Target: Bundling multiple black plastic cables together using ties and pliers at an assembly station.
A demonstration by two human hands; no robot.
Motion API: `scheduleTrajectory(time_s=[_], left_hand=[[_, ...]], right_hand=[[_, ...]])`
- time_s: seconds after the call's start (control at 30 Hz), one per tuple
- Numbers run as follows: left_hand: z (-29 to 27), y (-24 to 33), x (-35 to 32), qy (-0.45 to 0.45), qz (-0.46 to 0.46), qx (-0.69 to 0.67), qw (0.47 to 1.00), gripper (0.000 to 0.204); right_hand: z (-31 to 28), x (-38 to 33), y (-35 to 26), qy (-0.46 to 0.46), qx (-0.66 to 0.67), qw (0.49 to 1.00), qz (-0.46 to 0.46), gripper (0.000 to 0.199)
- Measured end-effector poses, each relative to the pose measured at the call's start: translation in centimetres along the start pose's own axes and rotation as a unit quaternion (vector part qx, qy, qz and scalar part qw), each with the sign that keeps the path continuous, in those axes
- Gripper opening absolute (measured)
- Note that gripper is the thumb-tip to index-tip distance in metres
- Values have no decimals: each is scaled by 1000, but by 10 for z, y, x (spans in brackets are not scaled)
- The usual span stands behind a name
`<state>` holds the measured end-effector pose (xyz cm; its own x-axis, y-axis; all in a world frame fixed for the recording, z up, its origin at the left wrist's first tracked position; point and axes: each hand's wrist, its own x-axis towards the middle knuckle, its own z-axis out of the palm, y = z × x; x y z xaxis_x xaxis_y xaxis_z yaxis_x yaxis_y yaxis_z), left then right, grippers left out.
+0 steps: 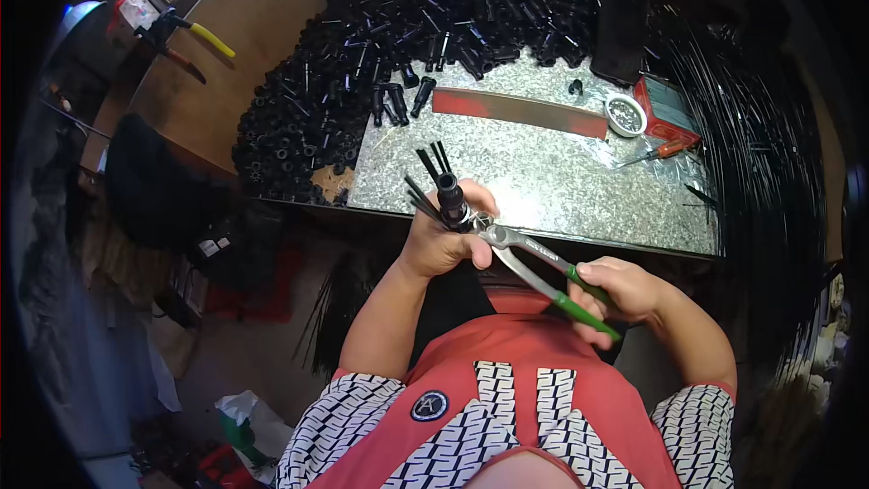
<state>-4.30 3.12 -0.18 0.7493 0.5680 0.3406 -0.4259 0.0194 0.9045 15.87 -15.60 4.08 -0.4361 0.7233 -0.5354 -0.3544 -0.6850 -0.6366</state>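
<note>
While my left hand (pixel 441 240) clamps a black tube (pixel 450 195) stuffed with black strips over the table edge, my right hand (pixel 615 294) squeezes green-handled pincers (pixel 534 263) at its base; a heap of black tubes (pixel 380 63) suggests much remains.

Left hand (pixel 441 240) grips a black tube (pixel 450 193) with thin rods; right hand (pixel 615 294) squeezes green-handled pliers (pixel 543 272) at it.

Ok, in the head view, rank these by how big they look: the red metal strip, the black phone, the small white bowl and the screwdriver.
1. Red metal strip, longest by far.
2. Black phone.
3 and 4. Screwdriver and small white bowl: the screwdriver is longer but thin, the bowl rounder, so they look close overall. All lie far up the table, where the fisheye bends shapes.
</note>
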Motion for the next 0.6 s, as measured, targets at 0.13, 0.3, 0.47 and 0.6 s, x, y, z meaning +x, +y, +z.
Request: scheduleTrajectory(time_s=[0.13,0.3,0.47,0.6], left_hand=[[5,2,4,-8,11,68,998,47],[3,-5,1,57,0,119,991,44],[-2,-12,4,-6,-9,31,999,84],[4,-9,2,-53,-27,34,998,91]], right_hand=[[0,0,1,17,-160,987,-17,29],[17,8,-1,305,-650,631,-294,48],[5,-4,-17,59,-330,942,-25,44],[7,-16,-30,47,-425,901,-67,40]])
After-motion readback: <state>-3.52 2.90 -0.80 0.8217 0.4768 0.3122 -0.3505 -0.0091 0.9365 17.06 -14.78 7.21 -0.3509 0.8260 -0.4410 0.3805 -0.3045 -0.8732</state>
